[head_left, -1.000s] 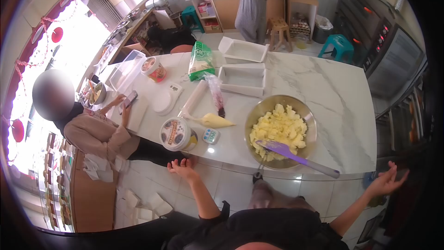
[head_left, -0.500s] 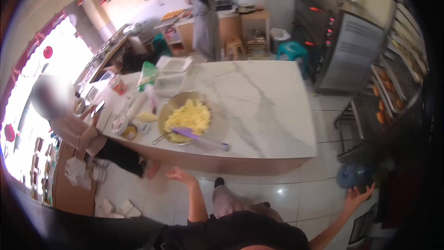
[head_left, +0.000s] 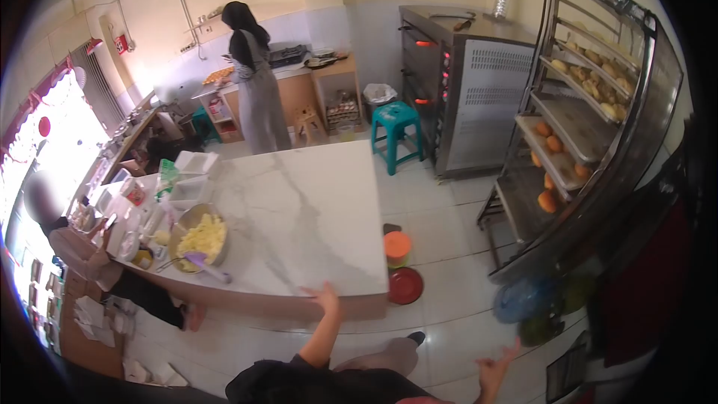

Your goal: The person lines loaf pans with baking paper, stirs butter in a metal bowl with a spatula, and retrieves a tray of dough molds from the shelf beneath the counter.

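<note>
My left hand (head_left: 323,297) is at the front edge of the marble-topped table (head_left: 314,202), fingers spread and holding nothing; whether it touches the top I cannot tell. Low on the right, my right hand (head_left: 496,371) hangs in the air above the floor, fingers apart and nothing in it. To the left on the table stands a metal bowl (head_left: 221,248) with yellow chunks (head_left: 202,236). A purple-handled spatula (head_left: 208,265) lies across its front rim. Beside the bowl are white plastic tubs (head_left: 191,191) and a green bag (head_left: 167,178).
A rack (head_left: 535,172) with trays of buns (head_left: 550,202) stands right, beside the oven (head_left: 479,97) and a teal stool (head_left: 396,123). A red basin (head_left: 404,286) sits on the floor by the table corner. One person stands at the back counter, another at the left.
My view has swung to the right, with the table and bowl now further left. My left hand has come to the table's front edge. Both hands stay empty.
</note>
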Action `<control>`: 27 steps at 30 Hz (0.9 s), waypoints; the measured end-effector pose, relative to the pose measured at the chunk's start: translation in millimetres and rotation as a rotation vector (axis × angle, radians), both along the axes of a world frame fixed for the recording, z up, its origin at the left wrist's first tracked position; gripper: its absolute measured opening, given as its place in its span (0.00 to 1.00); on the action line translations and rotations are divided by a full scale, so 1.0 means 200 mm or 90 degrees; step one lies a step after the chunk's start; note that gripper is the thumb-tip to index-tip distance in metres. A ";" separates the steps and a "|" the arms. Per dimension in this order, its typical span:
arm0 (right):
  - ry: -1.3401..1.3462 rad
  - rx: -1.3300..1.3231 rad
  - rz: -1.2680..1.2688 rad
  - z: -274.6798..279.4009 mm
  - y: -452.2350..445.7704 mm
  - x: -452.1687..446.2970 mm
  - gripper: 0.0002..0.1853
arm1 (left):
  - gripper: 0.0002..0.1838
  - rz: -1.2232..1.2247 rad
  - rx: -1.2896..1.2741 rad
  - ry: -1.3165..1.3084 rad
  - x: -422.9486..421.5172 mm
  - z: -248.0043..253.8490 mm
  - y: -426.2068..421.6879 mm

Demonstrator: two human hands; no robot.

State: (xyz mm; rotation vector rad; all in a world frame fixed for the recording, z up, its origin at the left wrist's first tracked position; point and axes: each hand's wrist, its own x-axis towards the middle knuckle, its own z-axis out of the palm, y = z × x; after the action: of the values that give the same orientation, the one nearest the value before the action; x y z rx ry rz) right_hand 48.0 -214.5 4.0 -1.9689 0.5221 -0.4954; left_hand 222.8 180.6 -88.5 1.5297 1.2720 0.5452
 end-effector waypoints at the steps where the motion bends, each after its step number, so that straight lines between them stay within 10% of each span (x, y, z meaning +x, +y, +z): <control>1: 0.041 0.078 -0.015 0.09 -0.04 0.10 0.50 | 0.43 0.056 0.066 -0.046 0.06 -0.02 -0.07; 4: 0.139 0.181 -0.028 0.26 -0.25 0.41 0.46 | 0.36 0.184 0.222 -0.045 0.14 -0.04 -0.17; 9: 0.294 0.121 0.172 -0.38 -0.95 0.98 0.17 | 0.31 0.278 0.298 -0.137 0.21 0.03 -0.28; 11: 0.212 0.525 0.393 0.01 -0.59 1.38 0.09 | 0.31 0.279 0.336 0.009 0.22 -0.05 -0.26; 13: 0.210 0.910 0.742 0.36 -0.18 1.70 0.14 | 0.32 0.309 0.352 0.069 0.23 -0.05 -0.26; 18: 0.499 1.041 1.567 1.32 0.34 1.95 0.47 | 0.35 0.429 0.258 0.077 0.29 -0.02 -0.37; 27: 0.697 1.159 2.052 1.63 0.40 2.35 0.53 | 0.35 0.682 0.200 0.116 0.33 -0.09 -1.02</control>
State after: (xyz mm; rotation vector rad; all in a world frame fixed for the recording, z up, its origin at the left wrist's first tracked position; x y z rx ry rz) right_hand 517.0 -134.3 330.8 -1.1019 1.9001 -3.0049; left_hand 289.7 -24.0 -106.6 1.0322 2.2061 1.3467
